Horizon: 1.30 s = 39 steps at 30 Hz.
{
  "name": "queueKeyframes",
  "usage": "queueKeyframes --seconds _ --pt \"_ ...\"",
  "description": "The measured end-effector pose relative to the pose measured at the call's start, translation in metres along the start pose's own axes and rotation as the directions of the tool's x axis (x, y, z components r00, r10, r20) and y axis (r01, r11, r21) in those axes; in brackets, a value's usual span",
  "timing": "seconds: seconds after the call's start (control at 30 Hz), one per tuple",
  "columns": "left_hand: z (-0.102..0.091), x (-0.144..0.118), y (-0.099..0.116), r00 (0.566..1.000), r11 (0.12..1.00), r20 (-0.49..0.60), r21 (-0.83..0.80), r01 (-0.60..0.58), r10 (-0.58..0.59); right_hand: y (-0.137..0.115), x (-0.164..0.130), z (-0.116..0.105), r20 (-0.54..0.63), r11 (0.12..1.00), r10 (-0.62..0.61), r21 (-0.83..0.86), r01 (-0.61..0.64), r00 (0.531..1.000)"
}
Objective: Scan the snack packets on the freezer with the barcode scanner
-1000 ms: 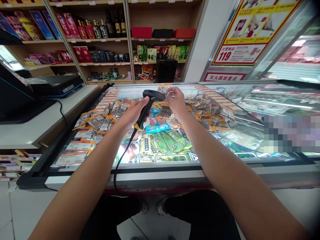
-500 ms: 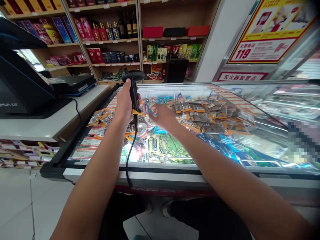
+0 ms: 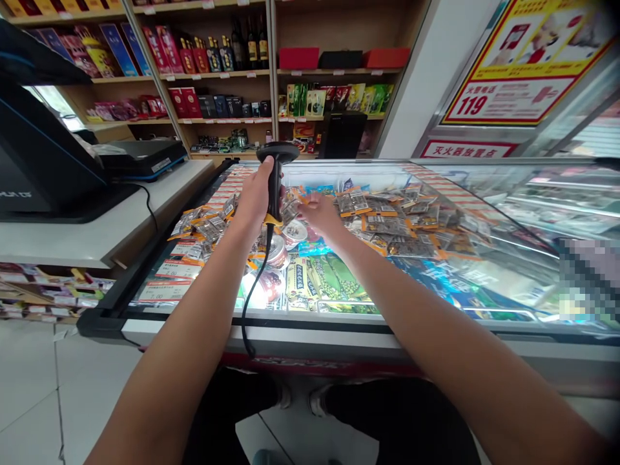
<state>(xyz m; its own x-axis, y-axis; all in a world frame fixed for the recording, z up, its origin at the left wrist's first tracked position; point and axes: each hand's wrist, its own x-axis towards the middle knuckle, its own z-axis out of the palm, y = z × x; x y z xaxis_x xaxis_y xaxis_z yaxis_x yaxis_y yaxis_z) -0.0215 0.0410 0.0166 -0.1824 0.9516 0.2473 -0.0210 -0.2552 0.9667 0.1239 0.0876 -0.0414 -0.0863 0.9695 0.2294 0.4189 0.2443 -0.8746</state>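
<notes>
My left hand (image 3: 256, 194) is wrapped round the handle of a black handheld barcode scanner (image 3: 275, 187), held upright with its head on top and its cable trailing down. Just right of it, my right hand (image 3: 320, 213) has its fingers closed at the edge of a small clear snack packet with orange ends (image 3: 291, 205). The scanner hides part of that packet. Below both hands, many similar orange-edged packets (image 3: 387, 226) lie spread over the glass top of a chest freezer (image 3: 339, 329). Round tubs (image 3: 294, 232) and green bags (image 3: 334, 278) show under the glass.
A counter (image 3: 97, 239) with a black checkout machine (image 3: 43, 155) and a flat black device (image 3: 140, 158) stands at the left. Shelves of bottles (image 3: 249, 48) and boxes rise behind. Red-and-yellow signs (image 3: 523, 71) hang at the right. The scanner cable (image 3: 252, 297) crosses the freezer's front edge.
My left hand has shifted a little to the right with the scanner. My right hand has moved slightly right and away from me, and the packet by its fingers shows more clearly.
</notes>
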Motion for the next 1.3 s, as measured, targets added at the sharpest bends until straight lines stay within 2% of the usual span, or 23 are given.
queueKeyframes --seconds 0.07,0.17,0.3,0.37,0.47,0.53,0.8,0.87,0.97,1.07,1.1,1.17,1.23,1.3 --pt "0.002 -0.002 -0.001 0.999 1.000 0.053 0.004 -0.004 0.003 0.002 0.008 -0.018 -0.069 0.988 0.027 0.152 -0.016 0.997" --pt "0.007 -0.007 -0.003 0.985 0.999 0.173 0.033 -0.025 0.019 0.007 0.023 -0.046 -0.218 0.966 0.008 0.255 0.049 0.976" --pt "0.009 -0.016 -0.005 0.912 0.990 0.411 0.122 -0.073 0.016 0.013 0.037 -0.074 -0.356 0.950 0.032 0.300 0.082 0.934" --pt "0.008 -0.020 -0.005 0.876 0.978 0.482 0.187 -0.090 -0.011 0.016 0.039 -0.082 -0.407 0.952 0.053 0.296 0.077 0.912" --pt "0.007 -0.023 -0.004 0.847 0.951 0.527 0.288 -0.108 -0.064 0.019 0.039 -0.090 -0.459 0.954 0.055 0.287 0.090 0.887" --pt "0.007 -0.024 -0.003 0.838 0.941 0.541 0.316 -0.121 -0.074 0.020 0.039 -0.092 -0.458 0.958 0.049 0.272 0.088 0.888" --pt "0.007 -0.025 -0.002 0.846 0.950 0.528 0.293 -0.106 -0.068 0.026 0.042 -0.094 -0.429 0.991 -0.045 0.094 0.095 0.902" --pt "0.006 -0.022 -0.003 0.859 0.969 0.507 0.239 -0.065 -0.067 0.027 0.041 -0.099 -0.403 0.999 -0.043 -0.005 0.045 0.914" --pt "0.004 -0.015 0.001 0.914 0.994 0.405 0.109 -0.009 -0.036 0.029 0.038 -0.108 -0.327 0.959 -0.075 -0.281 -0.021 0.942" --pt "-0.002 -0.009 0.011 0.976 1.000 0.217 -0.011 -0.008 0.010 0.025 0.030 -0.104 -0.289 0.860 -0.231 -0.508 0.056 0.929" --pt "-0.005 -0.007 0.014 0.987 0.999 0.156 -0.043 -0.020 0.026 0.021 0.025 -0.098 -0.266 0.845 -0.286 -0.523 0.111 0.921" --pt "-0.011 -0.005 0.020 0.996 0.992 0.058 -0.109 -0.059 0.065 0.010 0.011 -0.077 -0.152 0.866 -0.337 -0.438 0.242 0.929" --pt "-0.015 -0.004 0.023 0.996 0.982 -0.009 -0.164 -0.091 0.091 -0.003 -0.010 -0.047 0.084 0.922 -0.289 -0.245 0.301 0.954" --pt "-0.017 -0.004 0.024 0.995 0.974 -0.053 -0.203 -0.099 0.090 -0.013 -0.033 -0.014 0.309 0.953 -0.203 -0.156 0.260 0.929"
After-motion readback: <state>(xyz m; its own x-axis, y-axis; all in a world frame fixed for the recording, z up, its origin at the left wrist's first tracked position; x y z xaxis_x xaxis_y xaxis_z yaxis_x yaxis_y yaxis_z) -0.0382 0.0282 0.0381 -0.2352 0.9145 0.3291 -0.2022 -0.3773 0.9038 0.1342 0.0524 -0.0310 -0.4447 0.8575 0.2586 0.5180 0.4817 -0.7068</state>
